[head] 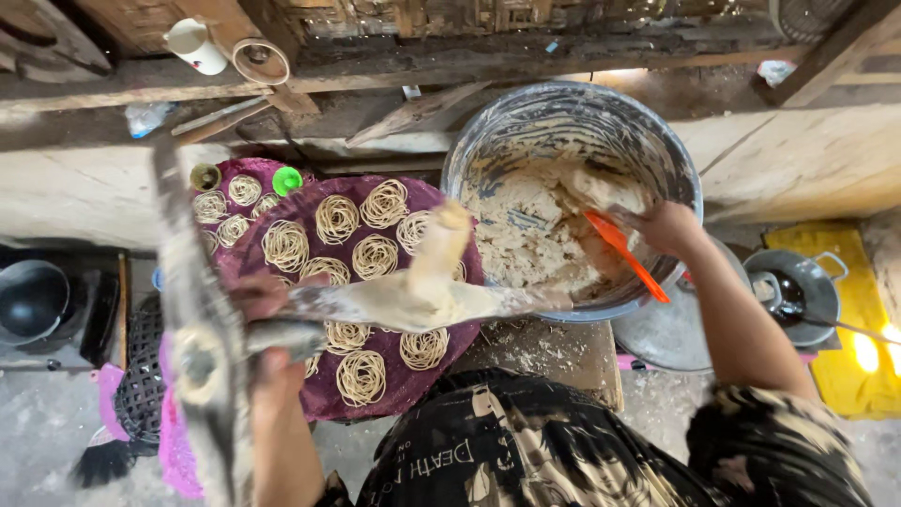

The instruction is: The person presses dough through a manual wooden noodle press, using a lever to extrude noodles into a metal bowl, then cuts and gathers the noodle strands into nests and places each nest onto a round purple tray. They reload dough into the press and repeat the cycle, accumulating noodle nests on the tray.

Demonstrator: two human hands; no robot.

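Rough wooden beams and planks back a cluttered low work surface seen from above. At the right, the person's right hand (668,225) is closed around the handle of an orange plastic spatula (627,255), its blade dipping into pale, crumbly dough (526,235) inside a large dough-smeared metal basin (572,113). At the near left, the left hand (272,361) grips a long dough-coated metal press (202,310); a lump of soft dough (427,282) sits heaped on its arm, which reaches toward the basin.

Under the press lies a round purple woven tray (385,399) carrying many coiled noodle nests (361,255); a second tray of the same kind (267,169) farther left holds more. A small green cap (287,179) rests between them. To the far right a dark metal wok (798,282) sits on a yellow sheet (859,371).

Judging by this, the work is well underway: the front tray is nearly covered with nests, yet the basin holds plenty of dough to press.
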